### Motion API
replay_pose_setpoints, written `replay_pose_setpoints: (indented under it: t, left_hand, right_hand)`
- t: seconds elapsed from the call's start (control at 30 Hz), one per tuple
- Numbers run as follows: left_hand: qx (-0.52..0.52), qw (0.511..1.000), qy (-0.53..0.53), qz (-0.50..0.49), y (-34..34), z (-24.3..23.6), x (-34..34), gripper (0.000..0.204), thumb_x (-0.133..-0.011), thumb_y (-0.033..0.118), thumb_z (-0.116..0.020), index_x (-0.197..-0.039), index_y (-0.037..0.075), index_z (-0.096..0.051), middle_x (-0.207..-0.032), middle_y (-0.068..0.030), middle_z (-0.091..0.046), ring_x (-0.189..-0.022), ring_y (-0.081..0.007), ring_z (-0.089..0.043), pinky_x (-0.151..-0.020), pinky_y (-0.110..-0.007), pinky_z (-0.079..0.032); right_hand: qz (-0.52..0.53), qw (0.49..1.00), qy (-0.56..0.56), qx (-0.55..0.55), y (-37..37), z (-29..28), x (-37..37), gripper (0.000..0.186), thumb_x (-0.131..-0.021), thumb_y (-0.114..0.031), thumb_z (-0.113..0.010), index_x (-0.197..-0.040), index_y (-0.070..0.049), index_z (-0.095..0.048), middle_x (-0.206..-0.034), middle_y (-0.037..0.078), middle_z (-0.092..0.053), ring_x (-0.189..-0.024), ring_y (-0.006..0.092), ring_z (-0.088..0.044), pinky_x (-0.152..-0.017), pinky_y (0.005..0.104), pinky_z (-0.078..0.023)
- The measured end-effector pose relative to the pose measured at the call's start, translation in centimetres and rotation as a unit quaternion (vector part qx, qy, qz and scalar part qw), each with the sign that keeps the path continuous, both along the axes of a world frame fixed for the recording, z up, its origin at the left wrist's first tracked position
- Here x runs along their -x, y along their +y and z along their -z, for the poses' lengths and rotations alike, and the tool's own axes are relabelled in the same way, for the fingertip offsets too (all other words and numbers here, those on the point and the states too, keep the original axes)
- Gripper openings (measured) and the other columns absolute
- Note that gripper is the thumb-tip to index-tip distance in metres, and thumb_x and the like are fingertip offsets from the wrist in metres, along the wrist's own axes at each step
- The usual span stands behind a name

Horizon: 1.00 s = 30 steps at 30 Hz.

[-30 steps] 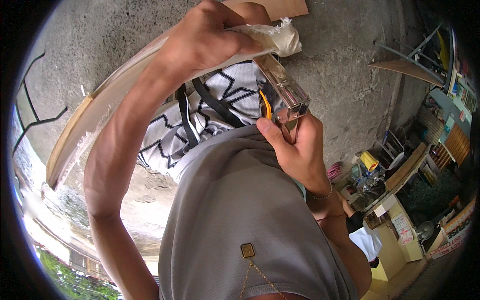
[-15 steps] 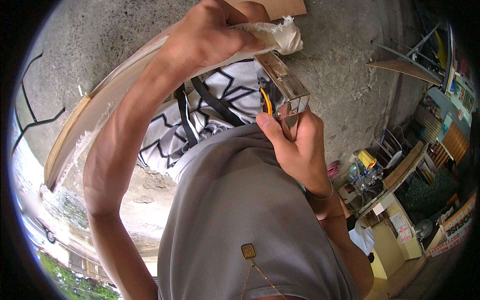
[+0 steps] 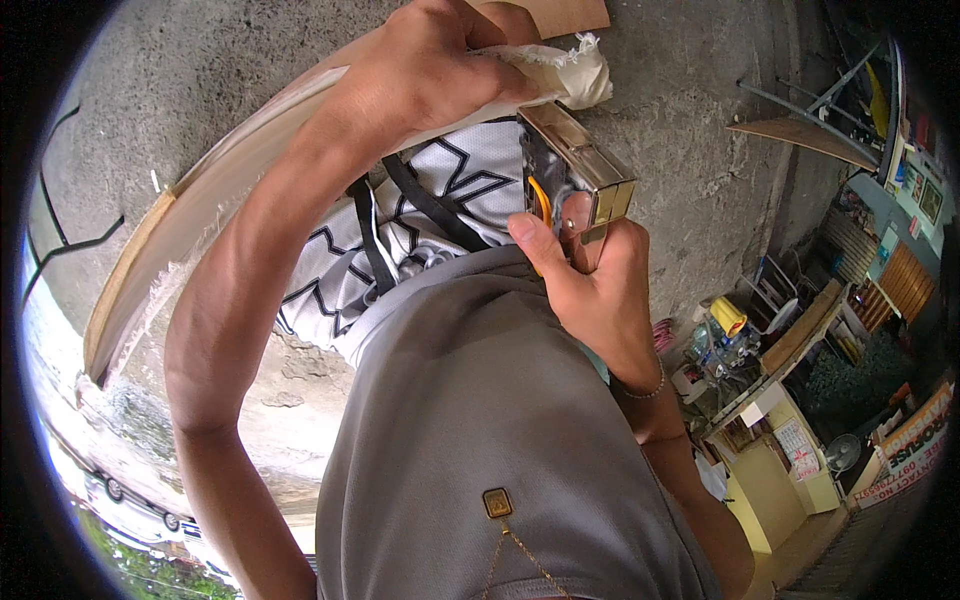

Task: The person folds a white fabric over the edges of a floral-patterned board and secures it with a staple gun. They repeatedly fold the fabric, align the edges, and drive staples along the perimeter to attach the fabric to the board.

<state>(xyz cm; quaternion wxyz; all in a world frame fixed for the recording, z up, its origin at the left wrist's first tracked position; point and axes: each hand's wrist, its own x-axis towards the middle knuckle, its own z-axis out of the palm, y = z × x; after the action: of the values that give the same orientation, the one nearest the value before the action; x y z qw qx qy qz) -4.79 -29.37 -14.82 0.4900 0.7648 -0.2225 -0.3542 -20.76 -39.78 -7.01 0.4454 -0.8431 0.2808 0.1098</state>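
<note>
My left hand (image 3: 440,75) is closed on the frayed edge of an off-white cloth (image 3: 580,75), at the top middle. The cloth lies along a long, curved panel (image 3: 130,265) with a bare wooden edge at its left end. Just below and right of it, my right hand (image 3: 590,265) grips a shiny metal tool that looks like a staple gun (image 3: 580,155). Its boxy body tilts down to the right, and a yellow-orange strip (image 3: 541,200) shows beside my thumb. The tool's upper end is close to the cloth; whether they touch I cannot tell.
Patterned white shorts (image 3: 460,180) with black straps cover my lap, below the panel. Rough concrete floor (image 3: 690,130) surrounds me. To the right stand a metal-legged frame (image 3: 820,110), a cluttered shelf (image 3: 740,400) and a small fan (image 3: 843,452). Black bent rods (image 3: 60,215) lie left.
The staple gun and my right hand have shifted slightly right and down. My left hand keeps its hold on the cloth. A parked vehicle in the far left background has changed position.
</note>
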Motion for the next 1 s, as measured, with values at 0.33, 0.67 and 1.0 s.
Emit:
replay_pose_setpoints:
  t: [0.33, 0.67, 1.0]
  left_hand:
    - [0.000, 0.996, 0.087, 0.001, 0.1, -1.0, -1.0, 0.025, -0.066, 0.023, -0.075, -0.078, 0.002, -0.072, -0.061, -0.0019, -0.061, -0.058, -0.0100, -0.052, -0.058, -0.029, -0.042]
    - [0.040, 0.999, -0.020, -0.025, 0.0, 0.8, 0.1, 0.026, -0.067, 0.020, -0.075, -0.075, -0.004, -0.068, -0.065, -0.0054, -0.061, -0.061, -0.0132, -0.054, -0.059, -0.034, -0.045]
    - [-0.063, 0.993, -0.084, 0.049, -0.2, 2.1, -2.9, 0.034, -0.063, 0.029, -0.072, -0.074, -0.003, -0.067, -0.064, -0.0111, -0.060, -0.064, -0.0188, -0.054, -0.060, -0.038, -0.045]
  right_hand:
    - [0.019, 0.997, -0.070, -0.020, 0.3, 3.3, 0.8, 0.023, -0.080, -0.020, -0.074, -0.073, -0.001, -0.060, -0.059, 0.001, -0.057, -0.052, 0.0064, -0.048, -0.047, 0.0265, -0.038]
    - [0.085, 0.980, -0.178, -0.011, -6.2, -5.6, -0.3, 0.028, -0.078, -0.023, -0.076, -0.090, -0.002, -0.063, -0.072, 0.001, -0.062, -0.061, 0.0061, -0.052, -0.054, 0.0230, -0.042]
    - [-0.240, 0.789, -0.473, 0.311, -5.9, -9.4, -21.9, 0.047, -0.073, -0.037, -0.077, -0.096, 0.002, -0.063, -0.080, 0.016, -0.062, -0.071, 0.0289, -0.061, -0.065, 0.0367, -0.048]
